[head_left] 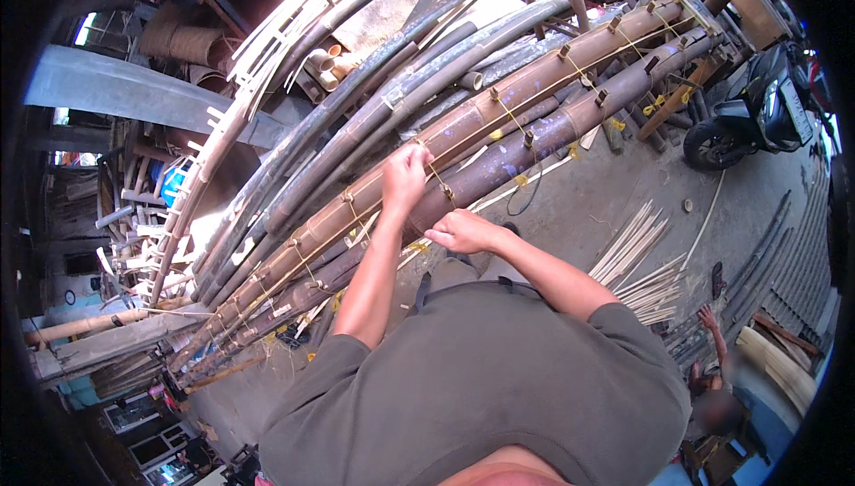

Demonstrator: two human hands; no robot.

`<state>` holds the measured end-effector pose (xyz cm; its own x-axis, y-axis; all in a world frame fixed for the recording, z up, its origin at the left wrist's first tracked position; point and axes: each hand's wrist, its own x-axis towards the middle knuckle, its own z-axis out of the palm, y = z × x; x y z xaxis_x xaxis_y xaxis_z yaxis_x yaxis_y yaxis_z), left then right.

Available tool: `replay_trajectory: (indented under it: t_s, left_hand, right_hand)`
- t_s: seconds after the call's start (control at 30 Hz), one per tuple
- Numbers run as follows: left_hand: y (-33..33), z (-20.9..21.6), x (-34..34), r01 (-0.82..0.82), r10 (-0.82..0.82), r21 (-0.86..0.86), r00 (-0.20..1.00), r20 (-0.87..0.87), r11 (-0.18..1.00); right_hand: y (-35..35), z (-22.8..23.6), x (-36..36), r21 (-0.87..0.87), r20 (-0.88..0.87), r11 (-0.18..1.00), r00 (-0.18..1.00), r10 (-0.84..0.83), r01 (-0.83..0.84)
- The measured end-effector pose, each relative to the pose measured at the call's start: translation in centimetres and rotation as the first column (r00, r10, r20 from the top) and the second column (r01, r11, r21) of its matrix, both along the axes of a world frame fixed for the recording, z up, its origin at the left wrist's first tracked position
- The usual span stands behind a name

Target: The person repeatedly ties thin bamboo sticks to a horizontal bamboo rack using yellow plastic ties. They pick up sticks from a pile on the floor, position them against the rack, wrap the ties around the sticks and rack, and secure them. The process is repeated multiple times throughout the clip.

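- Left hand (408, 176) is sitting at the upper bamboo pole (463, 126), fingers bunched narrow near yellow cord (508, 110); can't tell if it's gripping.
- Right hand (465, 231) is sitting by the lower pole (554, 133), fingers curled; can't tell if it's holding anything.
- Both pegged poles are running diagonally, side by side, cord spanning between.

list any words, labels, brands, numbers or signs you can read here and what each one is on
None can be read clearly, so there is nothing to quote.
White plate on the parked scooter: its marks are too small and blurred to read.
Purple patches on the front bamboo pole: they show as blotches, with no legible lettering.
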<state>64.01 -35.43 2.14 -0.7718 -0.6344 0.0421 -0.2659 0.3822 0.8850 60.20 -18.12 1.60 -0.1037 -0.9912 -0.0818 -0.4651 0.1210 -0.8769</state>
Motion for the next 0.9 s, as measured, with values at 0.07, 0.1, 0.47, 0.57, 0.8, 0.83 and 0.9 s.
replay_trajectory:
  t_s: [0.07, 0.1, 0.47, 0.57, 0.8, 0.83, 0.9]
  left_hand:
    - [-1.9, 2.8, -4.1, 0.050, -0.016, 0.156, 0.977, -0.211, 0.986]
    - [-2.4, 5.4, -6.2, 0.018, 0.012, 0.194, 0.988, -0.151, 0.981]
    - [-12.5, -0.8, 1.3, 0.109, -0.036, -0.380, 0.980, 0.193, 0.919]
    - [-11.8, 2.2, 10.8, 0.035, 0.106, -0.446, 0.952, 0.288, 0.894]
    - [-7.7, -4.0, 19.2, 0.192, -0.075, -0.370, 0.949, 0.307, 0.909]
    - [-8.3, -5.5, 20.7, 0.126, -0.061, -0.404, 0.984, 0.170, 0.906]
    - [-8.6, -6.3, 19.0, 0.181, -0.214, -0.323, 0.974, -0.072, 0.929]
  right_hand:
    - [0.4, 0.0, 0.3, 0.028, -0.046, 0.999, 0.998, -0.045, 0.046]
    - [1.2, -0.8, 0.6, 0.025, -0.146, 0.996, 0.986, -0.082, 0.086]
    - [-1.8, -2.7, 12.0, 0.019, 0.014, 0.996, 0.996, -0.090, 0.089]
    - [-3.4, -5.4, 16.4, 0.156, 0.893, 0.958, 0.381, -0.241, 0.240]
    - [-17.1, 3.9, 19.4, -0.244, 0.931, 0.504, 0.346, -0.119, 0.829]
    - [-19.2, 6.0, 19.1, -0.316, 0.783, 0.674, 0.585, -0.212, 0.667]
    - [-22.1, 7.8, 13.2, -0.348, 0.268, 0.910, 0.954, -0.135, 0.226]
